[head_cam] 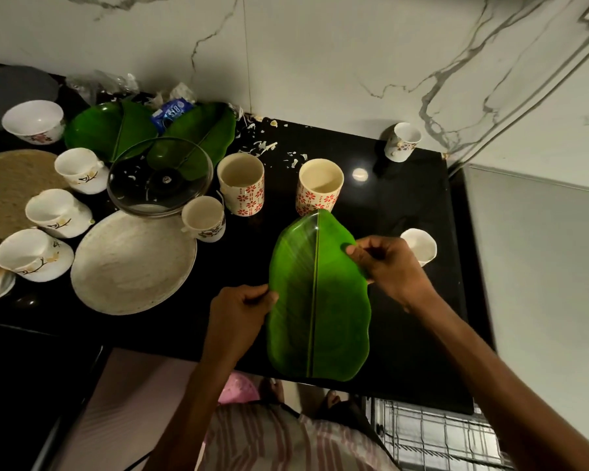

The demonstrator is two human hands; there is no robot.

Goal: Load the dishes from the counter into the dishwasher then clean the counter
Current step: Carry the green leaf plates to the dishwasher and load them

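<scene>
A green leaf-shaped plate (317, 300) is held over the front of the black counter (405, 198). My left hand (238, 314) grips its left edge and my right hand (388, 266) pinches its right edge near the top. Two red-flowered tumblers (241, 183) (318, 188) stand just behind it. A small white cup (420, 246) sits right of my right hand. Two more green leaf plates (109, 127) (211, 127) lie at the back left. The dishwasher rack (432, 433) shows below the counter's front edge at the lower right.
Left of the plate lie a round white plate (133, 263), a glass lid (160, 178), several white cups (34, 254) and a white bowl (33, 120). White scraps (262, 146) litter the back. Another cup (402, 141) stands by the marble wall. A woven mat (7, 188) lies at far left.
</scene>
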